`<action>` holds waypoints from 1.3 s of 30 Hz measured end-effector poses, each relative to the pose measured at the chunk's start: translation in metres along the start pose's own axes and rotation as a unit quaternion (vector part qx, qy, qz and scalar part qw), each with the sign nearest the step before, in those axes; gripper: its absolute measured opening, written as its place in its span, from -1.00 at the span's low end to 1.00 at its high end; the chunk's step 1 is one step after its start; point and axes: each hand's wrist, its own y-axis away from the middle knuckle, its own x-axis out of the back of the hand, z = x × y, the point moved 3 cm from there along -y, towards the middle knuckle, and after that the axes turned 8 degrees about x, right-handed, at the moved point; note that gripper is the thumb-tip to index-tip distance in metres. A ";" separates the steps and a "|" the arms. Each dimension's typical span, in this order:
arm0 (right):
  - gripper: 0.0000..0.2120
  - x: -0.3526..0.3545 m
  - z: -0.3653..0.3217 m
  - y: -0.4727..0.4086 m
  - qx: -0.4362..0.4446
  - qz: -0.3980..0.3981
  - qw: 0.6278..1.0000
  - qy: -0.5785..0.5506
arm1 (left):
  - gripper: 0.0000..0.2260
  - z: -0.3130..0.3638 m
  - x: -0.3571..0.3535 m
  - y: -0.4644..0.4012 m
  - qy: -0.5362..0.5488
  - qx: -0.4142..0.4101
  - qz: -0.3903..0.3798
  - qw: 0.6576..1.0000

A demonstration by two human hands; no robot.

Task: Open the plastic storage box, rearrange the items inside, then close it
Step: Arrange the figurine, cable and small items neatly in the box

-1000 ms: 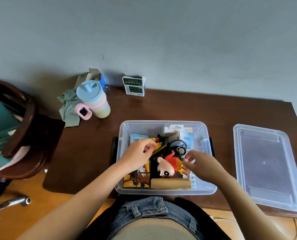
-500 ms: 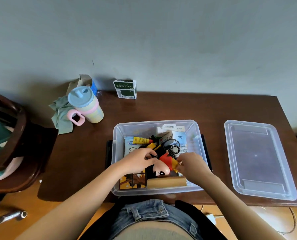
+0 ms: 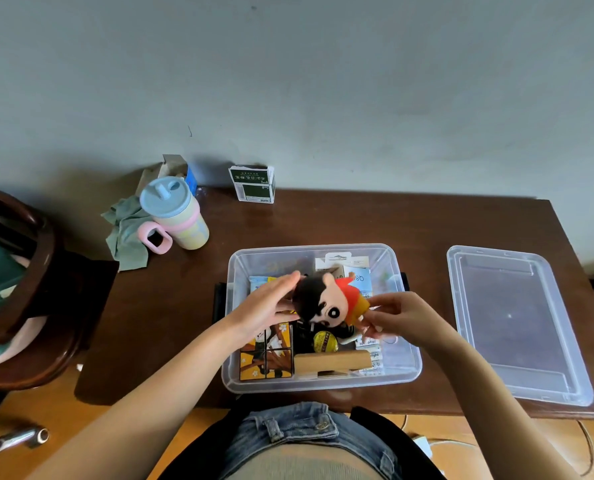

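Note:
The clear plastic storage box (image 3: 406, 368) stands open on the brown table, near its front edge. Its clear lid (image 3: 517, 323) lies flat on the table to the right. A plush doll (image 3: 326, 301) with black hair and a red shirt is raised above the box. My right hand (image 3: 397, 318) pinches the doll's yellow lower end. My left hand (image 3: 269, 304) rests against the doll's head with straight fingers. Inside the box lie a picture cube (image 3: 266, 353), a wooden block (image 3: 332, 362), a yellow tape roll (image 3: 325, 342) and white cartons (image 3: 351, 271).
At the back left of the table stand a pastel cup with a pink handle (image 3: 176, 216), a grey-green cloth (image 3: 126, 233) and a green-and-white carton (image 3: 253, 183). A dark wooden chair (image 3: 22, 292) sits left of the table. The wall runs close behind.
Both hands have lifted the plush doll out of the box; it was lying among the items a second ago. The yellow tape roll under it now shows.

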 end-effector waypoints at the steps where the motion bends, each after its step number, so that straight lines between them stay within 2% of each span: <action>1: -0.89 -0.001 0.000 0.001 -0.012 0.012 0.999 -0.051 | -0.53 0.002 -0.001 0.002 0.037 -0.004 -0.016 0.999; 3: -0.90 -0.007 -0.001 0.001 -0.034 0.027 0.989 -0.143 | -0.39 0.006 -0.003 0.005 0.067 -0.022 -0.036 0.997; 5: -0.88 -0.018 -0.005 0.000 -0.041 0.016 0.985 -0.166 | -0.22 0.011 -0.006 0.007 0.062 -0.046 -0.039 0.996; 6: -0.86 -0.024 -0.008 -0.002 -0.037 0.003 0.988 -0.147 | -0.22 0.013 -0.007 0.007 0.048 -0.064 -0.026 0.996; 8: -0.84 -0.039 -0.015 -0.006 -0.015 -0.025 0.996 -0.086 | -0.35 0.018 -0.005 0.008 -0.003 -0.111 0.043 0.993; 11: -0.84 -0.056 -0.029 -0.015 0.017 -0.065 0.998 -0.004 | -0.50 0.025 0.007 0.011 -0.085 -0.184 0.157 0.967; 13: -0.86 -0.060 -0.035 -0.023 0.022 -0.083 0.996 0.021 | -0.55 0.031 0.017 0.017 -0.110 -0.222 0.198 0.948; 16: -0.79 -0.056 -0.041 -0.041 0.033 -0.045 0.994 0.097 | -0.56 0.039 0.036 0.029 -0.105 -0.258 0.253 0.927; 18: -0.75 -0.056 -0.046 -0.055 0.071 -0.007 0.973 0.219 | -0.54 0.041 0.049 0.036 -0.104 -0.270 0.280 0.915; 20: -0.74 -0.061 -0.051 -0.068 0.112 -0.011 0.941 0.320 | -0.52 0.040 0.056 0.041 -0.108 -0.275 0.295 0.909; 25: -0.68 -0.087 -0.052 -0.104 0.158 -0.151 0.868 0.446 | -0.48 0.026 0.059 0.048 -0.090 -0.268 0.330 0.901; 28: -0.60 -0.102 -0.042 -0.125 0.142 -0.224 0.814 0.516 | -0.46 0.019 0.062 0.050 -0.072 -0.263 0.357 0.893; 31: -0.42 -0.114 -0.026 -0.140 0.110 -0.258 0.760 0.586 | -0.45 0.015 0.063 0.051 -0.070 -0.249 0.358 0.897; 34: -0.30 -0.122 -0.011 -0.148 0.084 -0.293 0.738 0.601 | -0.44 0.010 0.062 0.050 -0.070 -0.242 0.356 0.900; 35: -0.32 -0.124 -0.010 -0.149 0.081 -0.298 0.739 0.599 | -0.43 0.009 0.063 0.049 -0.070 -0.240 0.358 0.900; 39: -0.63 -0.129 -0.015 -0.150 0.134 -0.292 0.738 0.593 | -0.43 0.005 0.063 0.047 -0.068 -0.231 0.357 0.903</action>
